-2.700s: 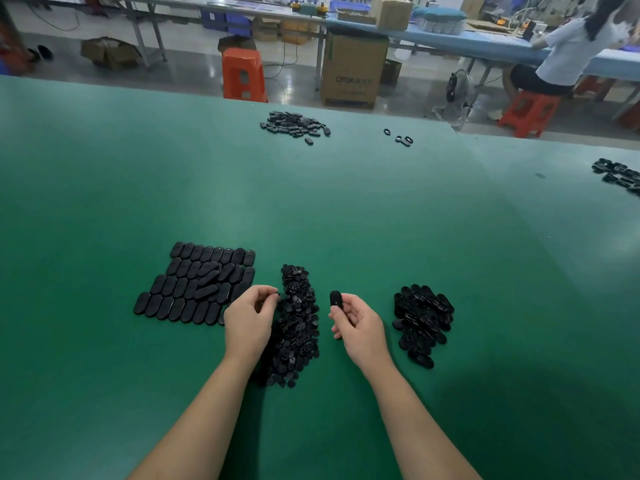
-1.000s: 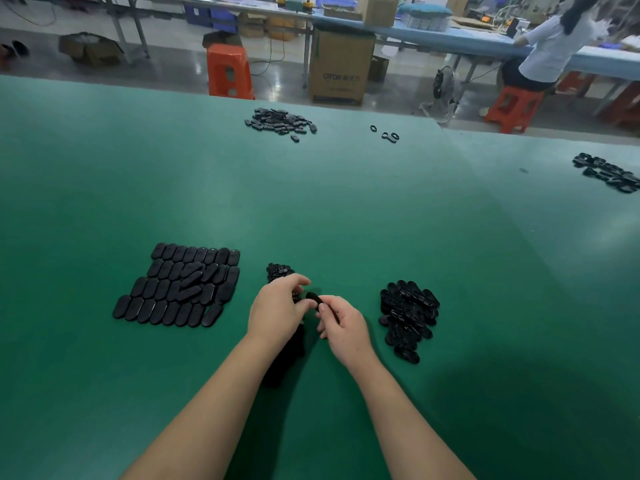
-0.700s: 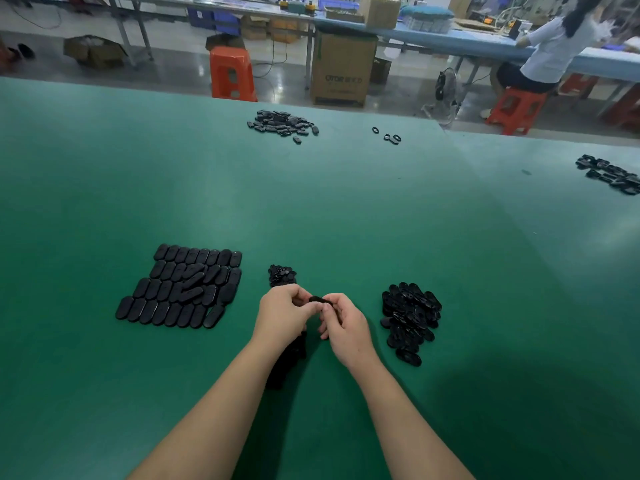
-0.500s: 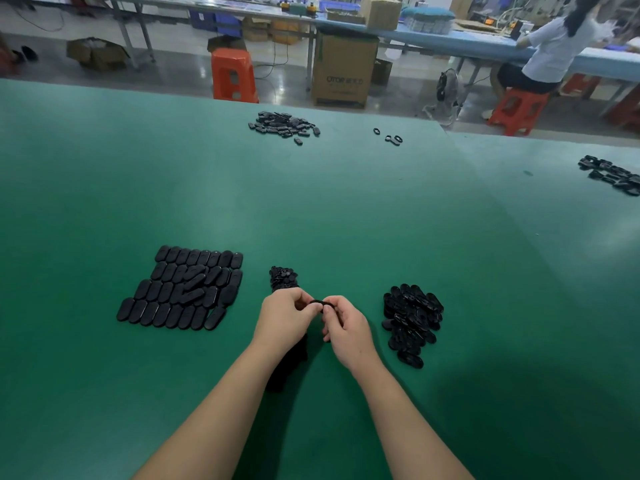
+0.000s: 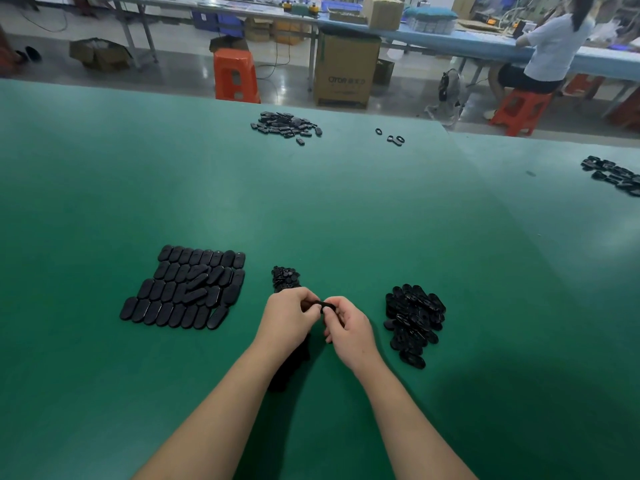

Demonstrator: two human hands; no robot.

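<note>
Black plastic, one oval shell [image 5: 325, 306]: pinched between my two hands just above the green bench [image 5: 346, 209], near its front edge, about midway along.

- Left hand [image 5: 287, 322]: fingers curled, thumb and fingertips grasping the shell's left end. I cannot tell whether a small insert sits under them.
- Right hand [image 5: 350, 330]: fingers curled round the shell's right end, gripping it.
- Small black inserts, one narrow heap [image 5: 285, 278]: just beyond and under my left hand, mostly covered by it.
- Open oval shells, loose pile [image 5: 414, 318]: just right of my right hand.
- Closed oval pieces, laid in rows [image 5: 187, 289]: left of my left hand, a few lying askew on top.
- Further black parts: a scatter [image 5: 285, 124] and a few rings [image 5: 391, 138] near the far edge, and another lot [image 5: 616, 174] at the right edge.

Step in hand, by my judgement: pressing an insert into the shell. The next move calls for even thumb pressure until it seats. My left hand then carries the piece to the rows and lays it in line.
</note>
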